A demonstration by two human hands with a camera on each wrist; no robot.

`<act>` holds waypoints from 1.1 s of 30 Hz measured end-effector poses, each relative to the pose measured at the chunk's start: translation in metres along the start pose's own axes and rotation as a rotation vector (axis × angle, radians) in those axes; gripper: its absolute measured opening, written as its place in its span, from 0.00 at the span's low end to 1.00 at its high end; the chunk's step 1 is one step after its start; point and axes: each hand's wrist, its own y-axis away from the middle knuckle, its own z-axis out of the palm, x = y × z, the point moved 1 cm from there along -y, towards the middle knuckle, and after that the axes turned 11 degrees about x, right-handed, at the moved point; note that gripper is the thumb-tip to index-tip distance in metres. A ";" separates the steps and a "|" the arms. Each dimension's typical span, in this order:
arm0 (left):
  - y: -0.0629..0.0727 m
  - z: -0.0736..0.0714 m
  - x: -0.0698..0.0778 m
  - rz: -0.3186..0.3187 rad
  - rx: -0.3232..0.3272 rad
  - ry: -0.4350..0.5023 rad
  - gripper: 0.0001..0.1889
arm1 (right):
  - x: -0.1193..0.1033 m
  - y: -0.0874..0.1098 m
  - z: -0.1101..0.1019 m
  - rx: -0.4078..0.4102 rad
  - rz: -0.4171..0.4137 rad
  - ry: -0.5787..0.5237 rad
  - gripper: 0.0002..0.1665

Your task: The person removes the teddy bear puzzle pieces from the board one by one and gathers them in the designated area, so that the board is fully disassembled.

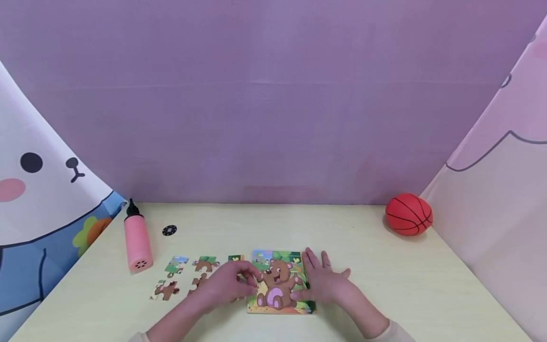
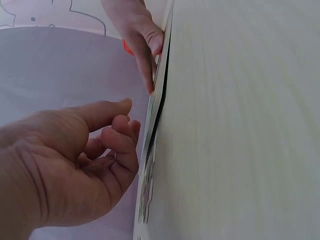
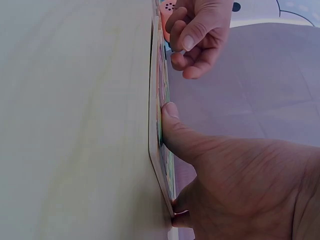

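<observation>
Puzzle board (image 1: 278, 287) just R of L hand (image 1: 226, 284), against R hand (image 1: 326, 284): R fingers spread, thumb on board, no clasp; L fingers loosely curled, nothing seen held. Prob. light, stiff, thin; best hold likely opp. edges, since printed face may be slick.

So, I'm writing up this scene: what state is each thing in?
Bear board: picture side up
Puzzle pieces: loose, picture side up
Left hand: fingers loosely curled, nothing visibly held
Right hand: fingers spread, touching the bear board
Pink cylinder with black nozzle: lying on its side
Black disc: lying flat
Red ball: untouched
</observation>
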 end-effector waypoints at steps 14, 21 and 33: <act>-0.001 0.009 0.007 -0.021 -0.034 -0.105 0.22 | -0.002 0.000 -0.001 -0.003 -0.002 0.005 0.67; -0.001 0.010 0.009 -0.015 -0.045 -0.140 0.26 | -0.002 0.000 -0.001 -0.003 -0.001 0.011 0.67; 0.000 0.014 0.009 0.013 -0.041 -0.169 0.28 | 0.000 -0.003 0.002 0.003 -0.013 0.018 0.68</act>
